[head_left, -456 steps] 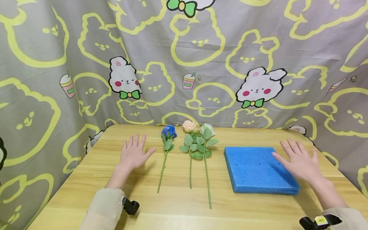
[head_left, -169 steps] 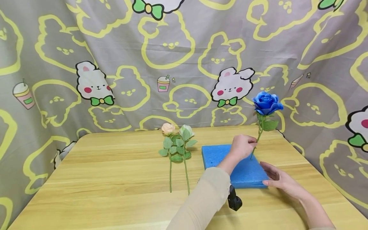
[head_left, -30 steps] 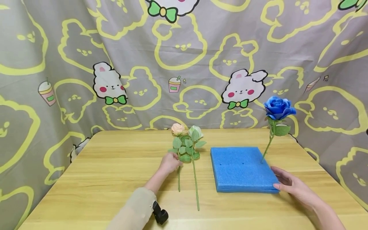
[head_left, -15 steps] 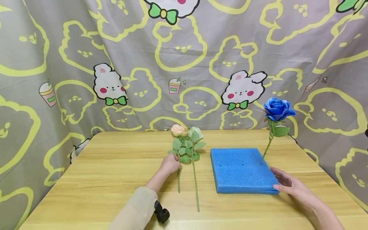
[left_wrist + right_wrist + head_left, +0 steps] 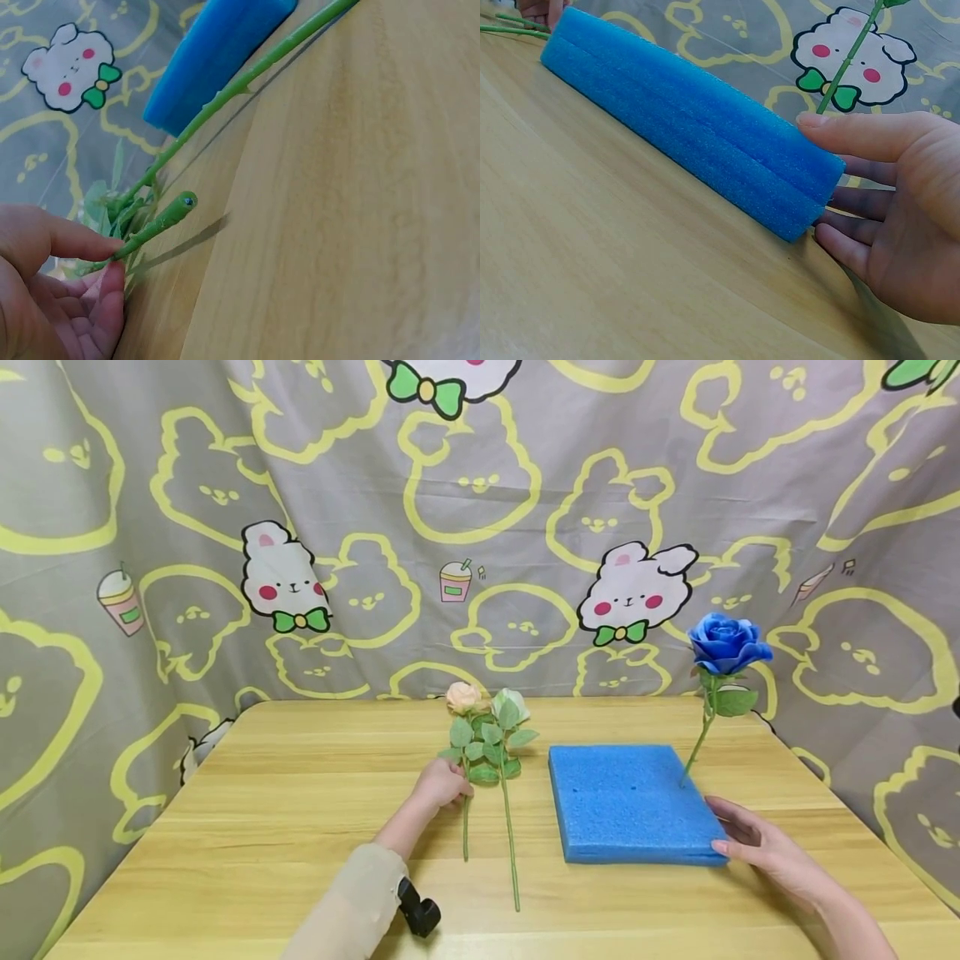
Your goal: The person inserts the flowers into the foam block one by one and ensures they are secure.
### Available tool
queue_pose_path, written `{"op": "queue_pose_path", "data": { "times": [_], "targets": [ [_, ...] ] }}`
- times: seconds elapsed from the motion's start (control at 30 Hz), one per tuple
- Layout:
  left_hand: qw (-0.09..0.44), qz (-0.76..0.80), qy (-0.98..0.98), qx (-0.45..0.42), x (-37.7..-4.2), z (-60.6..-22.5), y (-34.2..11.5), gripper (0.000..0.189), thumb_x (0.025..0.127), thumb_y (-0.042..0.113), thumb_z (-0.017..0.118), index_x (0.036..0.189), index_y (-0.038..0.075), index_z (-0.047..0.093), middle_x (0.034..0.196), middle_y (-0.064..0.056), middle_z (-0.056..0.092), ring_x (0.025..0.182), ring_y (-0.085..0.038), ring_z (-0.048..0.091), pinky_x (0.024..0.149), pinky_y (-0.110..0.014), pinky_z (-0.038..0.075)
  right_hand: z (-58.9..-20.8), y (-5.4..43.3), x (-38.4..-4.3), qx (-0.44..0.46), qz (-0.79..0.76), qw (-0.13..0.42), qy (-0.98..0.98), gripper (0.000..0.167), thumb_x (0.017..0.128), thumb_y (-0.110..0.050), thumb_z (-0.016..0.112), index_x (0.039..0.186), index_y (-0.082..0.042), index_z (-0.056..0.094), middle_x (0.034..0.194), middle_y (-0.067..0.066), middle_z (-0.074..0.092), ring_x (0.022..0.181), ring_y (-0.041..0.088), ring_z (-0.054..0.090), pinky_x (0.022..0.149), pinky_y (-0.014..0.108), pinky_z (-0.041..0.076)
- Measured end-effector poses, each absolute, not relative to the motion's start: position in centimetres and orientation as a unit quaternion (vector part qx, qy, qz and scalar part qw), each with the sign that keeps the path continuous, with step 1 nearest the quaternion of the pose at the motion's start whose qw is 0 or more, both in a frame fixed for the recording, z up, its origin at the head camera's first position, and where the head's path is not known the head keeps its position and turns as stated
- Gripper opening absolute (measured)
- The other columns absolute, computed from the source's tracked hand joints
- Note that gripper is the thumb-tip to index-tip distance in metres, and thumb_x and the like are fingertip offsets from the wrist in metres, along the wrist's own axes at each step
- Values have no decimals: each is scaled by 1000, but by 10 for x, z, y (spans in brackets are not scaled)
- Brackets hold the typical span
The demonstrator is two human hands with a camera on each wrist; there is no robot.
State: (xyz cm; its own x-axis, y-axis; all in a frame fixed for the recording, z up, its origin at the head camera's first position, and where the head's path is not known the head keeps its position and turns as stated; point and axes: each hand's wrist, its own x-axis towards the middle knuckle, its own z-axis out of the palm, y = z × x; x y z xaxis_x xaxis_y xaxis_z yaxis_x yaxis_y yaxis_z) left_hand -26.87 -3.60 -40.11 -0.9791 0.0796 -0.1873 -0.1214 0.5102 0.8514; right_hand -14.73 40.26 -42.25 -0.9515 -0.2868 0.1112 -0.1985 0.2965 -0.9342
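My left hand (image 5: pixel 441 783) pinches the green stem of the peach rose (image 5: pixel 464 697) just below its leaves. In the left wrist view, thumb and forefinger meet on that stem (image 5: pixel 161 221), and its cut end shows apart from its shadow. Beside it lies a white rose (image 5: pixel 512 703) with a longer stem, their leaves overlapping. A blue rose (image 5: pixel 727 643) stands tilted slightly right, its stem in the blue foam block (image 5: pixel 630 814). My right hand (image 5: pixel 772 852) holds the block's near right corner, thumb on the top edge and fingers along the side (image 5: pixel 915 210).
The wooden table (image 5: pixel 262 802) carries the roses and the block. Two small holes show in the foam's top, left of the blue rose. A patterned curtain (image 5: pixel 495 560) hangs behind the table. A black wrist camera (image 5: pixel 420 910) sits on the left sleeve.
The blue rose, flat on the table at first, was put upright into the foam by my left hand, which then moved left to the peach rose. Over the last second both hands stay nearly still.
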Motion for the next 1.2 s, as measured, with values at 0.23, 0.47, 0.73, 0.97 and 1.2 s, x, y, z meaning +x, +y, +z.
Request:
{"op": "queue_pose_path", "data": {
  "times": [0.23, 0.47, 0.73, 0.97, 1.2],
  "targets": [
    [124, 528, 839, -21, -269, -400, -40, 16, 75, -3, 69, 89, -4, 61, 79, -9, 58, 58, -15, 54, 50, -23, 50, -423, 403, -147, -152, -566, 25, 810, 53, 92, 3, 49, 134, 20, 22, 124, -30, 43, 109, -14, 42, 83, 6, 38],
    [146, 567, 810, -29, -271, -403, -41, 18, 78, -5, 66, 94, -7, 59, 79, -10, 58, 58, -16, 54, 55, -27, 53, -423, 404, -147, -149, -562, 29, 813, 52, 93, 2, 48, 135, 20, 22, 123, -30, 43, 109, -14, 42, 83, 7, 39],
    [169, 607, 776, -26, -273, -405, -43, 7, 79, -8, 63, 86, -7, 59, 72, -8, 56, 55, -14, 52, 52, -25, 53, -423, 404, -148, -155, -553, 29, 818, 52, 93, 2, 48, 135, 19, 23, 124, -30, 43, 109, -14, 42, 82, 7, 39],
    [175, 633, 754, -22, -270, -405, -45, 14, 81, -8, 61, 94, -10, 57, 77, -10, 58, 57, -14, 53, 53, -23, 52, -421, 403, -148, -146, -558, 36, 816, 53, 93, 1, 49, 136, 18, 23, 123, -30, 43, 109, -14, 42, 83, 8, 39],
    [137, 655, 743, -18, -270, -406, -48, 12, 82, -7, 60, 94, -10, 57, 76, -11, 58, 60, -14, 54, 55, -22, 52, -420, 401, -147, -133, -564, 49, 814, 56, 94, -3, 49, 136, 19, 20, 123, -30, 43, 109, -14, 42, 83, 8, 39]
  ]
}}
